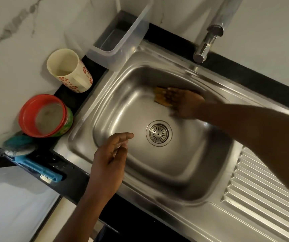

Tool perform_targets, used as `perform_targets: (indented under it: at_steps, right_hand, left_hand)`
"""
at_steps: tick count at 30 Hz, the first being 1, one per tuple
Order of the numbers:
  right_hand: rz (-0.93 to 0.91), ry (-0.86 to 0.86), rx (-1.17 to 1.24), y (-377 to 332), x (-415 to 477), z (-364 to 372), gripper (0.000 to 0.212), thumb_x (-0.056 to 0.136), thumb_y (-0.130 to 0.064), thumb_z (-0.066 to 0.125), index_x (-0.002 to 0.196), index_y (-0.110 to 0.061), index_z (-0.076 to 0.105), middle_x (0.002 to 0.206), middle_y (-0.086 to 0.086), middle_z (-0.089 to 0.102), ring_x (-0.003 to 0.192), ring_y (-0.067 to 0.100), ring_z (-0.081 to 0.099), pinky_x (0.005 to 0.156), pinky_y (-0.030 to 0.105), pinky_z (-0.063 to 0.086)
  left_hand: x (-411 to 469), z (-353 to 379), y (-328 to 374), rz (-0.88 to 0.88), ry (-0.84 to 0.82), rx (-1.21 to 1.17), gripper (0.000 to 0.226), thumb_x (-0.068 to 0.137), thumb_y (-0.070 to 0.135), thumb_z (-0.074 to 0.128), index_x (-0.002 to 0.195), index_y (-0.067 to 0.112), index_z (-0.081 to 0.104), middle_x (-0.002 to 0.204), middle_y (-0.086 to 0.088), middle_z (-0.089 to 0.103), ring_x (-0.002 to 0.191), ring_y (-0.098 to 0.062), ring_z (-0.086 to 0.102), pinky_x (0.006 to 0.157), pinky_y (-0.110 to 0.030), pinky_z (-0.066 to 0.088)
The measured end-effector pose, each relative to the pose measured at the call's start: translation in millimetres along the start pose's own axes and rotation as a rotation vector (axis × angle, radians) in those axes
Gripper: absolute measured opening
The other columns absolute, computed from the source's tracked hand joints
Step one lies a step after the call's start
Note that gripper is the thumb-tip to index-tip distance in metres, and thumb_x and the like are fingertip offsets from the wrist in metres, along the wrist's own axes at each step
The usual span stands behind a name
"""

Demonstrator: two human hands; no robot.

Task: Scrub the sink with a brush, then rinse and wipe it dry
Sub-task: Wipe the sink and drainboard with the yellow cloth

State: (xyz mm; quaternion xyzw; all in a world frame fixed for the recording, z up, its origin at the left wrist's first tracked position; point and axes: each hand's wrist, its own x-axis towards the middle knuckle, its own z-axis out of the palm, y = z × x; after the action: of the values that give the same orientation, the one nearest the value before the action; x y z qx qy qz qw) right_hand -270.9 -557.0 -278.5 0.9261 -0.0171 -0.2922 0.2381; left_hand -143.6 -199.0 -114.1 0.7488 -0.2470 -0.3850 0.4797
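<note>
Around the steel sink we see a cluster of things on the dark tabletop: a cream cup with red flowers lying tilted toward the marble wall, a red-rimmed round tub just below it, and a blue-handled brush with a teal scrubber head resting at the tabletop's left corner, well apart from both hands. A clear plastic bin overhangs the sink's back-left rim, and a chrome tap stands at the back edge; neither blocks the basin. The basin itself is a rounded rectangle of brushed, glossy metal with a circular slotted drain in its floor and a ribbed draining board to the right. Our right hand reaches in from the right, arm stretched across the rim, palm down and fingers spread, pressing a yellow-brown cloth flat against the basin's far slope; the hand is blurred, but it bears on the cloth rather than clenching it. Our left hand hovers over the near-left side of the basin, loose and holding nothing, fingers slightly curled and pointing toward the drain.
</note>
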Motion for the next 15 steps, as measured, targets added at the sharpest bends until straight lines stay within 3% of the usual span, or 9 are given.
perform_targets:
  at_steps: [3, 5, 9, 12, 15]
  right_hand:
    - [0.193, -0.133, 0.405, -40.8, -49.0, -1.0, 0.085, 0.1, -0.069, 0.005, 0.163, -0.014, -0.012, 0.173, 0.007, -0.01, 0.159, 0.019, -0.013, 0.124, 0.036, -0.019]
    - [0.389, -0.182, 0.655, -78.8, -69.8, 7.2, 0.087, 0.1, -0.071, 0.007, 0.162, -0.015, -0.019, 0.171, 0.005, -0.021, 0.158, 0.018, -0.02, 0.127, 0.038, -0.014]
    - [0.773, -0.367, 1.12, -132.7, -74.8, 4.9, 0.089, 0.1, -0.073, 0.015, 0.161, -0.02, -0.024, 0.168, 0.003, -0.032, 0.155, 0.021, -0.03, 0.126, 0.044, -0.016]
    - [0.911, -0.501, 1.289, -142.2, -70.2, -6.6, 0.091, 0.099, -0.076, 0.014, 0.161, -0.021, -0.024, 0.167, 0.002, -0.034, 0.155, 0.022, -0.03, 0.126, 0.045, -0.015]
    - [1.015, -0.535, 1.422, -166.2, -67.9, -15.2, 0.099, 0.095, -0.081, 0.02, 0.164, -0.018, -0.013, 0.172, 0.01, -0.018, 0.159, 0.031, -0.016, 0.128, 0.049, -0.005]
  left_hand:
    - [5.6, -5.5, -0.8, -0.006, -0.009, 0.014, 0.042, 0.103, -0.002, 0.053, 0.116, 0.031, 0.073, 0.116, 0.01, 0.075, 0.108, -0.005, 0.068, 0.094, -0.018, 0.05]
    - [8.6, -7.3, 0.4, -0.013, -0.023, 0.006, 0.04, 0.103, -0.001, 0.054, 0.116, 0.032, 0.073, 0.115, 0.01, 0.075, 0.104, -0.005, 0.069, 0.089, -0.012, 0.049]
    - [12.5, -9.6, 3.9, 0.0, -0.087, 0.004, 0.039, 0.103, 0.0, 0.054, 0.115, 0.032, 0.073, 0.118, 0.016, 0.074, 0.118, 0.0, 0.065, 0.1, -0.017, 0.047]
    - [15.4, -13.3, 2.5, 0.012, -0.132, 0.011, 0.04, 0.103, -0.001, 0.053, 0.116, 0.032, 0.072, 0.119, 0.017, 0.074, 0.12, -0.001, 0.065, 0.103, -0.023, 0.047]
    - [19.6, -21.0, 1.5, 0.029, -0.156, 0.003, 0.039, 0.103, 0.0, 0.054, 0.118, 0.031, 0.072, 0.12, 0.015, 0.074, 0.12, -0.001, 0.065, 0.103, -0.025, 0.047]
